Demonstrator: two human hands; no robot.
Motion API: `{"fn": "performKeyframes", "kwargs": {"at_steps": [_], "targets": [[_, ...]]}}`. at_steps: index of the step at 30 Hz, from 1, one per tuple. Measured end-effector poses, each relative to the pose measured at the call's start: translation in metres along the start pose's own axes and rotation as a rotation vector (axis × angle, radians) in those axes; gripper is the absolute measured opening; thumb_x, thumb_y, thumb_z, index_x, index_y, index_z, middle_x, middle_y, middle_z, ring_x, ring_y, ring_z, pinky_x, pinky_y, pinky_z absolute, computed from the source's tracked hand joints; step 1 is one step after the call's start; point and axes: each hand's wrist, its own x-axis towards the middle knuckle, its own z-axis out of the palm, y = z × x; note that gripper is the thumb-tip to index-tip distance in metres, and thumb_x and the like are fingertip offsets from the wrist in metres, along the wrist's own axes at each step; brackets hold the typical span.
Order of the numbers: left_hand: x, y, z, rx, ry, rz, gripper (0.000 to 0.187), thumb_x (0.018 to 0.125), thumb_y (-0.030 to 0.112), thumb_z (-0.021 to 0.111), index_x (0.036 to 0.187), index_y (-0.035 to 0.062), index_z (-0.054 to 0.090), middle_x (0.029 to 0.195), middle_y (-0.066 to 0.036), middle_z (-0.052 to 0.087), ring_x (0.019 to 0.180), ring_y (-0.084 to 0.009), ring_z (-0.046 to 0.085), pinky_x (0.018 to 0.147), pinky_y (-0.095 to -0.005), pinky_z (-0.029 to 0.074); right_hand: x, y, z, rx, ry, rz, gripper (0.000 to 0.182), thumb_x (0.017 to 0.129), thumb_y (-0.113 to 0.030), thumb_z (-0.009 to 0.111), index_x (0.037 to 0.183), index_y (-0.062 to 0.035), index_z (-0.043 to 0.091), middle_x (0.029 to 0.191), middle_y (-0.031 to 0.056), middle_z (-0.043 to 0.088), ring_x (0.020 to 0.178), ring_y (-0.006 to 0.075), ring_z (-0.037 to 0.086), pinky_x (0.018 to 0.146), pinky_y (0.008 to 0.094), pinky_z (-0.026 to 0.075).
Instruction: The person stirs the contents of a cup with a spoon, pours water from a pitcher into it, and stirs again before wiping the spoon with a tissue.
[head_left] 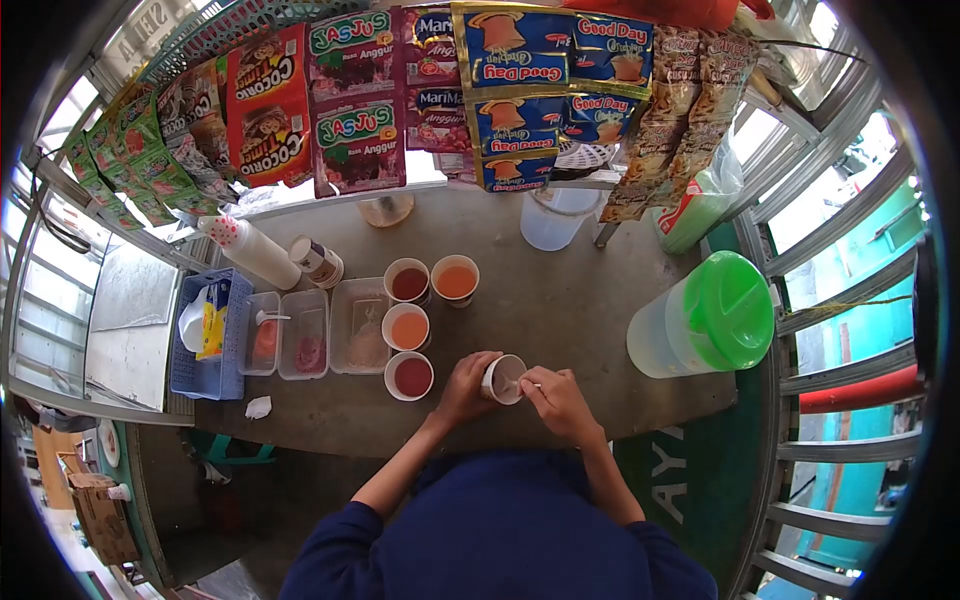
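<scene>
My left hand [468, 388] is wrapped round a paper cup [491, 384] near the table's front edge. In my right hand [560, 404] is the handle of what looks like a small spoon [521, 385], dipped into that cup; its lower end is hard to make out. The cup's contents look pale and murky. Left of my hands, several filled cups stand upright: a dark red drink [410, 377] nearest, an orange drink [408, 327] behind it, then another dark red drink [409, 283] beside another orange drink [456, 280].
Three clear plastic tubs [361, 330] hold powders at left, beside a blue basket [205, 375], a white bottle [255, 255] and a stack of cups [316, 262]. A green-lidded water jug [700, 315] stands right. Drink sachets [510, 100] hang along the far side, above a clear bucket [550, 222].
</scene>
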Motion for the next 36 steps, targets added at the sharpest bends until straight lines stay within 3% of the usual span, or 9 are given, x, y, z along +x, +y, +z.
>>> {"fn": "performKeyframes", "kwargs": {"at_steps": [3,6,9,13,24,28,30,34,36], "targets": [[0.001,0.0,-0.002,0.006,-0.005,-0.007,0.076,0.057,0.018,0.085,0.122,0.0073,0.049,0.114,-0.014,0.059,0.106,-0.0333,0.058,0.09,-0.0435,0.046,0.002,0.014,0.007,0.268,0.006,0.03,0.025,0.095,-0.024,0.045,0.086,-0.0068,0.062,0.088,0.0075,0.063,0.084,0.0245,0.058,0.082,0.0359,0.034],[0.002,0.0,0.0,0.009,-0.011,0.001,0.074,0.057,0.018,0.086,0.121,0.0058,0.049,0.112,-0.015,0.06,0.104,-0.0342,0.058,0.088,-0.0436,0.047,0.001,0.002,0.002,0.006,0.059,-0.018,0.026,0.095,-0.023,0.044,0.086,-0.007,0.062,0.087,0.0074,0.062,0.083,0.0245,0.058,0.083,0.0352,0.034],[0.003,0.0,-0.002,0.03,0.002,0.022,0.073,0.057,0.017,0.086,0.119,0.0042,0.05,0.11,-0.016,0.06,0.101,-0.0353,0.059,0.086,-0.0436,0.048,0.002,0.012,0.006,0.227,-0.009,0.016,0.025,0.095,-0.023,0.044,0.086,-0.0078,0.061,0.087,0.0068,0.062,0.084,0.0232,0.057,0.082,0.0348,0.033],[0.003,0.0,0.0,0.029,0.013,0.035,0.072,0.057,0.017,0.086,0.119,0.004,0.05,0.11,-0.016,0.06,0.101,-0.0353,0.059,0.085,-0.0434,0.048,0.0,0.003,0.003,-0.038,0.063,-0.015,0.024,0.096,-0.022,0.044,0.088,-0.0079,0.061,0.09,0.0067,0.061,0.085,0.0237,0.057,0.083,0.035,0.033],[0.002,-0.002,-0.002,0.006,-0.011,0.014,0.073,0.058,0.018,0.086,0.12,0.0051,0.05,0.112,-0.016,0.059,0.104,-0.0351,0.058,0.088,-0.0435,0.047,0.001,0.011,0.005,0.192,0.005,0.019,0.025,0.096,-0.022,0.043,0.09,-0.0067,0.061,0.089,0.0074,0.061,0.085,0.0253,0.057,0.083,0.0365,0.034],[0.002,-0.001,-0.001,0.019,-0.006,0.022,0.073,0.058,0.018,0.086,0.119,0.0051,0.05,0.112,-0.016,0.059,0.104,-0.0349,0.058,0.088,-0.0433,0.047,0.0,0.006,0.004,0.067,0.003,-0.01,0.025,0.096,-0.022,0.044,0.087,-0.0062,0.062,0.087,0.0082,0.061,0.083,0.0269,0.058,0.082,0.0373,0.035],[0.003,0.0,-0.002,0.014,-0.003,0.015,0.072,0.058,0.018,0.086,0.119,0.0049,0.05,0.112,-0.016,0.059,0.104,-0.0349,0.058,0.088,-0.0431,0.047,0.001,0.011,0.008,0.251,0.023,-0.008,0.026,0.096,-0.023,0.044,0.086,-0.0065,0.062,0.087,0.0083,0.061,0.082,0.0265,0.057,0.081,0.0369,0.035],[0.002,-0.002,0.0,0.019,0.009,0.027,0.072,0.058,0.018,0.086,0.119,0.0046,0.05,0.11,-0.016,0.06,0.102,-0.0351,0.059,0.086,-0.0426,0.048,0.0,0.003,0.003,0.022,0.026,-0.015,0.026,0.096,-0.023,0.044,0.086,-0.0064,0.061,0.086,0.0091,0.061,0.081,0.0272,0.058,0.081,0.0367,0.036],[0.003,0.0,-0.002,0.023,0.006,0.026,0.072,0.058,0.018,0.086,0.119,0.0045,0.05,0.11,-0.016,0.06,0.101,-0.0351,0.059,0.086,-0.0426,0.048,0.001,0.011,0.005,0.303,-0.024,0.017,0.026,0.096,-0.024,0.044,0.087,-0.0074,0.061,0.088,0.0083,0.061,0.082,0.0255,0.057,0.082,0.036,0.035]]}}
